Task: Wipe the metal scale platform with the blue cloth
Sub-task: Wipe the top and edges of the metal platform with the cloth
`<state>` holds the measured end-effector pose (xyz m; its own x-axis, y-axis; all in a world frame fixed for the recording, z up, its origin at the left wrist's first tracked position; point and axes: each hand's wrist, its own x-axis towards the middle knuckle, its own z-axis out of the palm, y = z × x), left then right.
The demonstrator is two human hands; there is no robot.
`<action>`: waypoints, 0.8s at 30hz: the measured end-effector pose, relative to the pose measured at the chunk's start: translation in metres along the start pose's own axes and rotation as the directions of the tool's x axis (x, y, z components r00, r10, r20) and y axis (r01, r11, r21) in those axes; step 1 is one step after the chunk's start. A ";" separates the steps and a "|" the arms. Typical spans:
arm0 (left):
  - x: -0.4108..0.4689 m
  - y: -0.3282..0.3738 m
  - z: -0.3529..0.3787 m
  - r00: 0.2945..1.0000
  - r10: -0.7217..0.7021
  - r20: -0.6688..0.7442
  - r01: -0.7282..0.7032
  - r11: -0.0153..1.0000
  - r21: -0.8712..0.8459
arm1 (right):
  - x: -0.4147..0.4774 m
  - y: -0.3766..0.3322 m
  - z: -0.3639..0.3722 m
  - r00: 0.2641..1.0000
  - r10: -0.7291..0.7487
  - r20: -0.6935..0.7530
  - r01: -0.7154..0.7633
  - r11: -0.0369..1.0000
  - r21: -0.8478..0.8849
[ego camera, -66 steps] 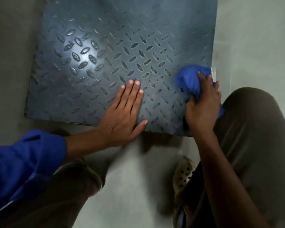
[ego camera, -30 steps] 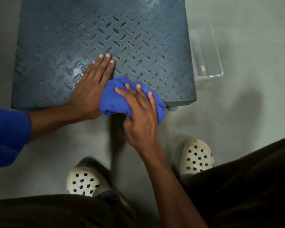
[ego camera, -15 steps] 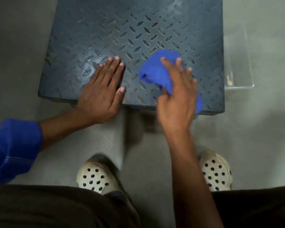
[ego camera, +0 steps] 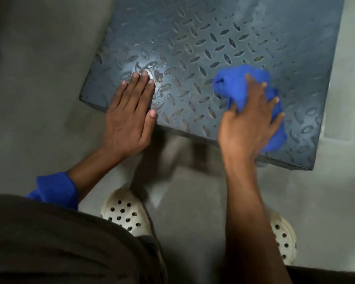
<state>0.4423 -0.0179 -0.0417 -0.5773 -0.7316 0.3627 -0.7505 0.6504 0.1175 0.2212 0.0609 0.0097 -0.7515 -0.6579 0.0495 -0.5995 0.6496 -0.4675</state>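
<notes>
The metal scale platform (ego camera: 209, 37) is a dark grey plate with a raised diamond tread, lying low on the floor and filling the upper middle of the head view. My right hand (ego camera: 248, 121) presses the bunched blue cloth (ego camera: 237, 85) onto the platform near its front right corner, with cloth showing beyond my fingers and beside my palm. My left hand (ego camera: 129, 115) lies flat with fingers together, holding nothing, on the platform's front left edge, its heel hanging over the rim.
The grey concrete floor (ego camera: 35, 78) surrounds the platform. My two cream perforated clogs (ego camera: 125, 214) (ego camera: 283, 236) stand just in front of the platform. A clear plastic tray (ego camera: 336, 128) shows faintly along the platform's right side. My dark trousers fill the bottom left.
My right hand has swept the cloth from the platform's front middle, beside my left hand, to the front right corner. My left hand stays flat on the front edge. The camera has shifted.
</notes>
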 end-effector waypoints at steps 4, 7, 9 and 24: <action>-0.003 0.008 0.013 0.992 -0.100 -0.073 0.103 0.994 0.028 | -0.033 -0.038 0.039 0.920 -0.381 0.095 0.374 0.924 0.078; -0.005 0.001 0.015 0.995 -0.058 -0.083 0.061 0.997 0.040 | -0.030 -0.063 0.029 0.833 -0.535 0.141 0.378 0.736 0.561; -0.008 -0.002 0.012 0.996 -0.043 -0.083 0.043 0.999 -0.003 | -0.021 -0.053 0.011 0.885 -0.458 0.083 0.301 0.699 0.649; -0.059 -0.013 0.021 0.981 -0.166 -0.097 0.156 0.982 -0.107 | -0.049 -0.090 0.037 0.836 -0.547 -0.032 0.476 0.696 0.538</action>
<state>0.4791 0.0123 -0.0841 -0.4105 -0.8062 0.4261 -0.7924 0.5466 0.2707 0.3225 0.0209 0.0172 -0.3094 -0.8936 0.3253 -0.6264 -0.0659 -0.7767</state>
